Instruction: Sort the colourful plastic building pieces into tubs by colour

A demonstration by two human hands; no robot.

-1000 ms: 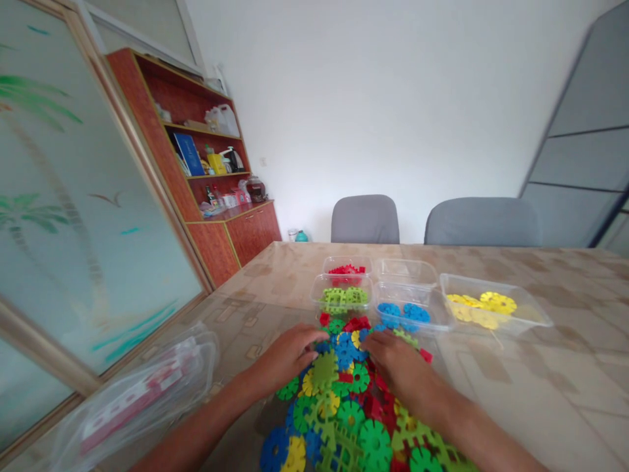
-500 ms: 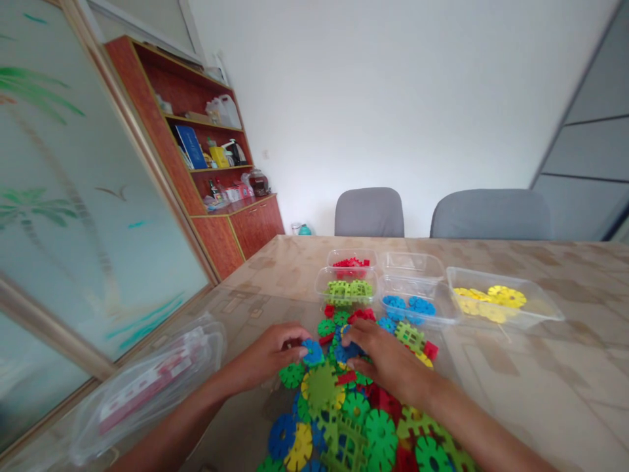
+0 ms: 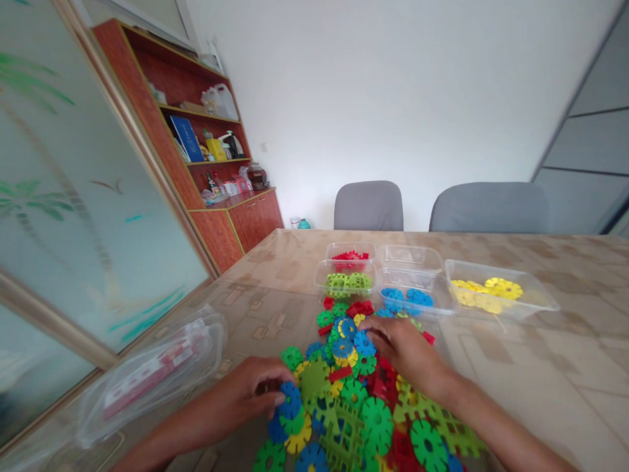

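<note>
My left hand (image 3: 263,387) pinches a blue notched plastic disc (image 3: 290,400) between thumb and fingers, at the left edge of the pile. My right hand (image 3: 400,344) has its fingertips closed on another blue notched disc (image 3: 364,343), over the far part of the pile. Beneath and between both hands lies a heap of plastic building pieces: green notched discs (image 3: 376,423), yellow discs (image 3: 301,436), lime lattice squares (image 3: 343,436) and red pieces (image 3: 383,387). My right hand and forearm hide some of the heap.
Behind the heap stand clear plastic tubs: one with red pieces (image 3: 350,257), one with lime squares (image 3: 348,283), one with blue discs (image 3: 407,299), one with yellow discs (image 3: 501,288). Another clear tub (image 3: 413,257) stands behind. Stacked clear lids (image 3: 152,377) lie at left. Two grey chairs (image 3: 368,206) face the table.
My left hand has moved down and left with its blue disc. My right hand has shifted slightly right, and a blue disc now shows at its fingertips. The view has tilted slightly.
</note>
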